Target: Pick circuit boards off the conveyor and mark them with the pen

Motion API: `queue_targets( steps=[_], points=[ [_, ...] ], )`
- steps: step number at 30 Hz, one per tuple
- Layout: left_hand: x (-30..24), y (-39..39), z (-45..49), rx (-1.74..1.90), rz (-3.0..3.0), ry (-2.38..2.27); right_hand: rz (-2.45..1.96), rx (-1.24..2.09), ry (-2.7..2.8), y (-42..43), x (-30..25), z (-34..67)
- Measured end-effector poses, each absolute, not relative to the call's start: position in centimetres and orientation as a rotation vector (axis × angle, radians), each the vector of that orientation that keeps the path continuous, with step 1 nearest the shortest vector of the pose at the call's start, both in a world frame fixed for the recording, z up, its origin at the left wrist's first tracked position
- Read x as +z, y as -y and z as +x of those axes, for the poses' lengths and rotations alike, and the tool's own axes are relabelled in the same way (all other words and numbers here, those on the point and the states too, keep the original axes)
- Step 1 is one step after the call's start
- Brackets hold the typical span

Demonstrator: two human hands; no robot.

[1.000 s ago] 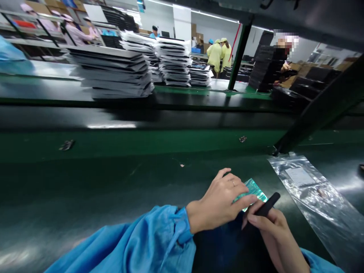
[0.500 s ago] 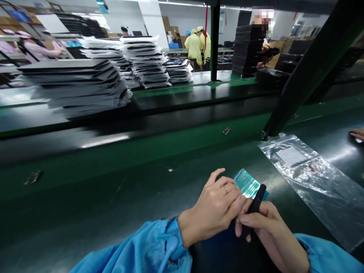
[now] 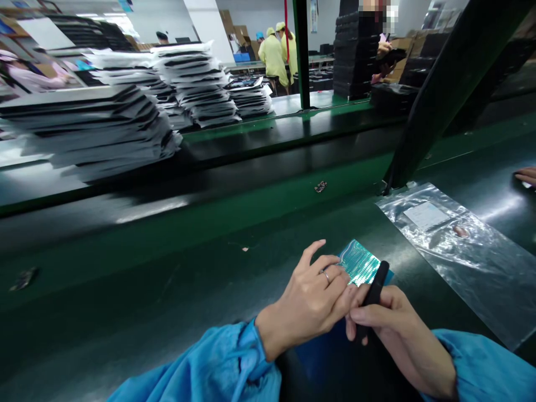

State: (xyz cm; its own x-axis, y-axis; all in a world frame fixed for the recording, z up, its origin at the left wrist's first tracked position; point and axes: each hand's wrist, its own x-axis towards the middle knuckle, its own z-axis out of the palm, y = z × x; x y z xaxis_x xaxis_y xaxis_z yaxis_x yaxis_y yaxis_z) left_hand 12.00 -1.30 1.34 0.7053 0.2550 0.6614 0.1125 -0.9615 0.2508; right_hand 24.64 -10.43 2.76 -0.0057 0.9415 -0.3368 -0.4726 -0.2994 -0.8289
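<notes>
R hand [image 3: 389,322] closed round blk pen-like tool [image 3: 377,283]; L hand [image 3: 310,298] part-curled, index raised, fingertips by near edge of green sheet [image 3: 358,263], can't tell if gripping; sheet just beyond hands, tool partly across it; clear plastic bag [image 3: 481,282] to right w/ white label [image 3: 426,215] + small coppery bit [image 3: 460,231], in or on unclear; dk slanted post [image 3: 435,106] just behind bag

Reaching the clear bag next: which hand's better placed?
Probably the right hand: it's nearer the clear bag, though it holds the black stick. The left hand is farther, at the green sheet.
</notes>
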Motion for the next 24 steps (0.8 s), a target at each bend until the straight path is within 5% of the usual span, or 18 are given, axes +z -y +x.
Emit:
queue_targets(
  steps=[24],
  points=[
    [1.03,1.59,12.43,1.165,3.027,-0.305,-1.262,1.561,0.577,9.93,2.21,24.77]
  ],
)
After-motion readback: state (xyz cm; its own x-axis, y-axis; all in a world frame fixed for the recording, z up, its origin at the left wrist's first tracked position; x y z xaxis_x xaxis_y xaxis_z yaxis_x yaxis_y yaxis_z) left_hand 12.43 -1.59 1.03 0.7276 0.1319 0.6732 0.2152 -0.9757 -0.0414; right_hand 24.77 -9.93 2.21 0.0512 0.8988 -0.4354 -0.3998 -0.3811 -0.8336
